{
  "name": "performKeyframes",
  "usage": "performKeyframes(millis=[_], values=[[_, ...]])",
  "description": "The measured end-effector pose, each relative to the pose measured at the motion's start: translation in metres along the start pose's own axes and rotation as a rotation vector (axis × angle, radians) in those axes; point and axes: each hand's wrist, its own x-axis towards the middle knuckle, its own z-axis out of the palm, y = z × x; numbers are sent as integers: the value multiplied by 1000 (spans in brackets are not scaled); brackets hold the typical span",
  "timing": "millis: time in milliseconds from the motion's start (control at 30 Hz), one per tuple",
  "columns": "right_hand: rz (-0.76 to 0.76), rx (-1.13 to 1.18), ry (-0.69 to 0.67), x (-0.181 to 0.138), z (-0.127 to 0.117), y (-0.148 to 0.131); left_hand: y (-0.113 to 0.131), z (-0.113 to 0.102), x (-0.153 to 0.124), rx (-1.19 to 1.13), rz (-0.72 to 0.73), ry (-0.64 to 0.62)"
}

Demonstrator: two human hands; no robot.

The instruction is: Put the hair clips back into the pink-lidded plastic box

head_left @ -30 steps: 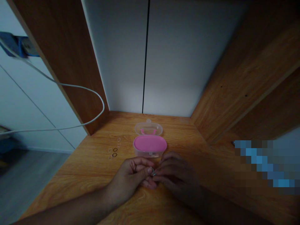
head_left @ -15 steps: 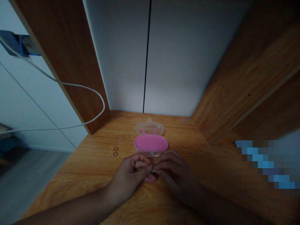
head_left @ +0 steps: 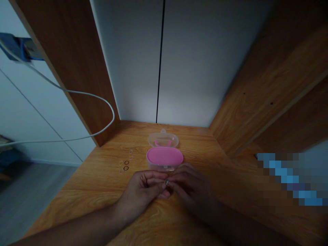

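In front of the box, my left hand (head_left: 147, 188) is closed, pinching a tiny pale greenish elastic band (head_left: 167, 183) between thumb and fingers. From the other side, my right hand (head_left: 193, 186) pinches the same band, its fingertips meeting those of the left. Most of the band is hidden by the fingers. Just beyond both hands stands a clear oval box with a pink inner cover (head_left: 164, 156). Its transparent lid (head_left: 163, 139) is swung back behind it and shows a pink handle.
Several small elastic bands lie left of the box, among them a black band (head_left: 126, 168) and a pale band (head_left: 121, 163). A white cable (head_left: 112, 114) loops over at the left. White panels (head_left: 138, 68) and wooden boards (head_left: 256, 102) enclose the wooden tabletop (head_left: 97, 181).
The band between my fingertips has turned and moved up slightly; its bright green edge shows less now. My left fingers have straightened a little. The box and loose bands stay put.
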Motion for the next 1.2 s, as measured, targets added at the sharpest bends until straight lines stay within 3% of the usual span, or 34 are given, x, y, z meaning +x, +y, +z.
performKeyframes(millis=[600,800,1200], values=[[13,-20,35,-1,1,-5,-4,-2,-5,277,202,18],[-28,-47,-41,-1,0,-5,-2,1,-8,339,236,45],[-17,-10,53,-1,1,-4,-1,-1,-12,441,291,31]])
